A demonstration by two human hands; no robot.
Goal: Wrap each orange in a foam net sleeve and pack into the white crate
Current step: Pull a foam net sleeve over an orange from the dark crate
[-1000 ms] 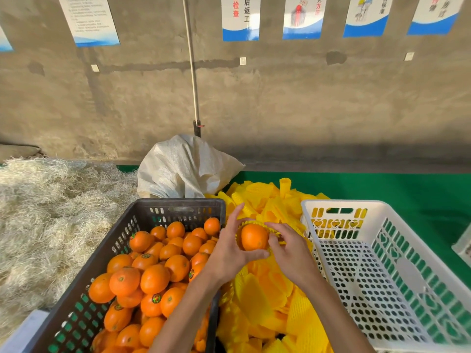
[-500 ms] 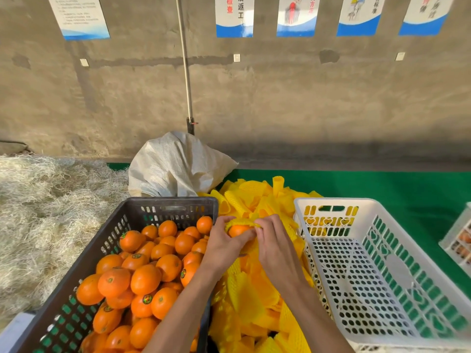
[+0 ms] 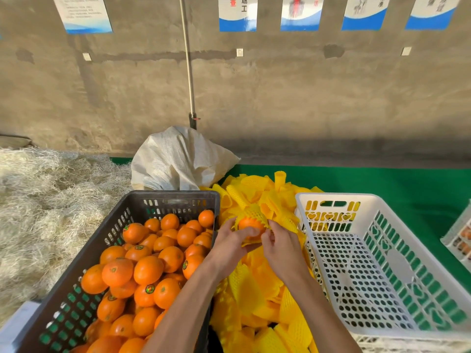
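Note:
An orange (image 3: 248, 223) sits partly inside a yellow foam net sleeve (image 3: 256, 212), held above the pile of yellow sleeves (image 3: 257, 284). My left hand (image 3: 230, 242) grips the orange and sleeve from the left, thumb across the fruit. My right hand (image 3: 281, 247) pinches the sleeve's edge on the right. The dark crate (image 3: 175, 200) at left is full of bare oranges (image 3: 147, 270). The white crate (image 3: 328, 198) at right holds nothing that I can see.
A white woven sack (image 3: 178, 161) lies behind the dark crate. Straw (image 3: 46, 205) covers the ground at left. Green matting (image 3: 382, 182) runs behind the white crate. Another light crate's corner (image 3: 458, 235) shows at the far right. A concrete wall stands close behind.
The sleeve has come further over the orange, covering its top. Both hands stay on it, shifted slightly lower over the sleeve pile.

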